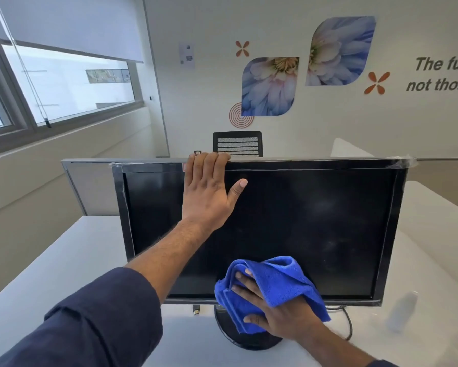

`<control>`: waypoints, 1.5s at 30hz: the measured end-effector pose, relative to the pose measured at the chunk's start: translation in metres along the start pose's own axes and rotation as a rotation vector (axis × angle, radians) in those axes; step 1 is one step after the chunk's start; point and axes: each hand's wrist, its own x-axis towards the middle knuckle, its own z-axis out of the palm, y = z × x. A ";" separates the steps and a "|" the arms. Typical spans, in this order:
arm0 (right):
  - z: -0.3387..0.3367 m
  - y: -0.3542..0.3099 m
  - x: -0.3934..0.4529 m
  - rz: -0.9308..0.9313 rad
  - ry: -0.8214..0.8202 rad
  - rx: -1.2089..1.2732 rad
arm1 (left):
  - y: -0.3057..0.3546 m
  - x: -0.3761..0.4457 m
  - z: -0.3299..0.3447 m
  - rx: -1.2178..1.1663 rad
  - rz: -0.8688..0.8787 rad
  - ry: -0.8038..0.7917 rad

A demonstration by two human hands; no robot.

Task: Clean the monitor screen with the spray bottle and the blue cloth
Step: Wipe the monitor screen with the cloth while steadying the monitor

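- Clearly the wiping step is in hand: the left hand [206,192] lies flat on the monitor [315,221], fingers hooked over its top edge, steadying it on the white desk [63,260].
- Lower, the right hand [281,311] presses the bunched blue cloth [275,282] against the screen's near bottom edge, fingers spread over it.
- Next, I judge, the cloth must travel right, across the faint smears.
- Far right, a blurred spray bottle [404,311] stands untouched.

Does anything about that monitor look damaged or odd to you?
Yes. The monitor has what looks like clear tape around its bezel, crinkled at the top right corner. The dark screen there looks faintly smudged. A loose cable plug dangles below the bottom edge.
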 end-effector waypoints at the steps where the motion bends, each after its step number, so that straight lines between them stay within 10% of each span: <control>1: 0.002 0.006 -0.008 0.019 0.007 0.012 | -0.002 0.000 0.001 -0.006 0.003 0.007; 45: 0.025 0.109 -0.112 0.070 0.032 -0.118 | 0.012 0.000 0.002 0.004 -0.050 0.146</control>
